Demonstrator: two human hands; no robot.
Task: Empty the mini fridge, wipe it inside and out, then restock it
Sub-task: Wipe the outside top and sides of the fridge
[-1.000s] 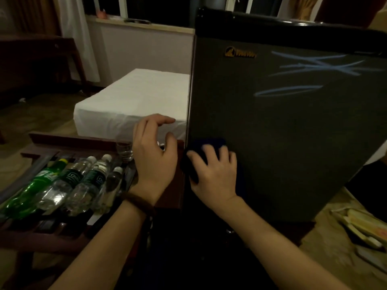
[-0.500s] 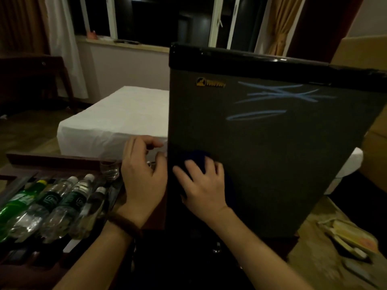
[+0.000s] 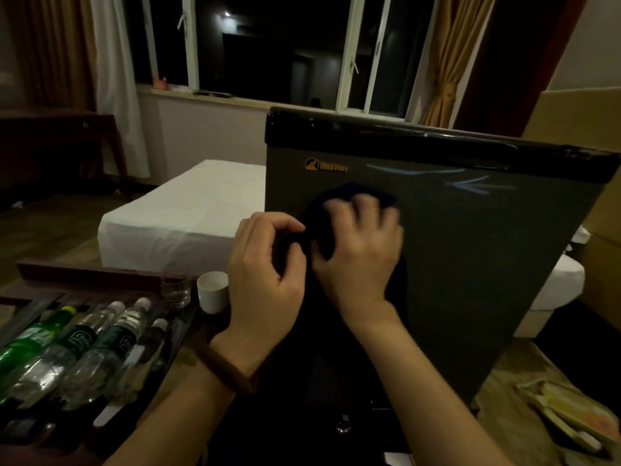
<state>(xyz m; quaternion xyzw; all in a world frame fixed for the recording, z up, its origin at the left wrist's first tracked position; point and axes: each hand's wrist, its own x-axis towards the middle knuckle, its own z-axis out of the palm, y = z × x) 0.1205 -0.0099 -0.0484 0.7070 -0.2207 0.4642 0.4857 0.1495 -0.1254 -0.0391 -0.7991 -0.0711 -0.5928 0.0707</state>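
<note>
I had the fridge (image 3: 453,264) standing at twelve o'clock, its door shut and facing me, chalk-blue marks (image 3: 470,186) showing near its top at one o'clock. My right hand (image 3: 361,253) lay pressed on the dark cloth (image 3: 339,200) against the door, fingers curled over it in a loose grip, though blur kept me from seeing how firmly. My left hand (image 3: 268,274) sat touching the cloth's left edge, fingertips pinched on a fold of it at the fridge's left side. I judged the cloth soft and limp, apt to bunch and slide under the palm, so a spread hand on its middle would serve better than a pinch. The fridge looked heavy and stiff; I reckoned it would take pressure without shifting. The bottles (image 3: 84,351) lay in a row on the surface (image 3: 90,270) at eight o'clock, beside a glass (image 3: 175,290) and white cup (image 3: 212,292); light, slippery plastic, I guessed, best taken round the body.
</note>
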